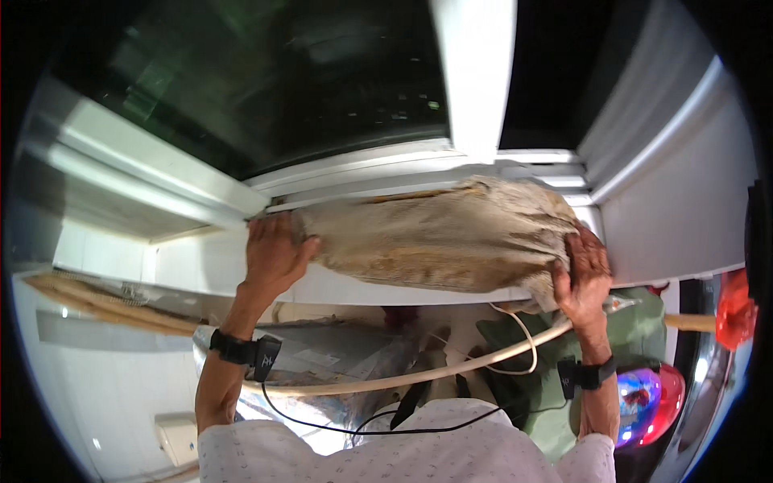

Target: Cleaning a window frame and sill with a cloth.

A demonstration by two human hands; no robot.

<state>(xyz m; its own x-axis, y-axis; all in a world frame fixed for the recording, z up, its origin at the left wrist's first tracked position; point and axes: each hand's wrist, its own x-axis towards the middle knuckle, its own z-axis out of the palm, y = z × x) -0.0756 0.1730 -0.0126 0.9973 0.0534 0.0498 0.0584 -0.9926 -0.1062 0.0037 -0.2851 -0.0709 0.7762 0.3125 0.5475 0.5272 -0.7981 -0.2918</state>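
A stained beige cloth (pixel 435 241) stretches along a white window sill (pixel 338 281), pulled into long folds. My left hand (pixel 276 252) grips its left end near the corner of the window frame. At the other end, my right hand (pixel 583 278) holds the bunched cloth, with a small piece hanging below the sill edge. The fingertips of both hands are partly hidden by the fabric. Black bands with small devices are on both wrists, the left device (pixel 266 357) joined to a black cable (pixel 398 431).
Dark window panes (pixel 338 78) and a white upright frame (pixel 480 78) rise behind the sill. Below it, a pale curved pole or pipe (pixel 416 381) crosses in front of me. A green cloth or sheet (pixel 640 338) and shiny red and blue round objects (pixel 652 404) are at right.
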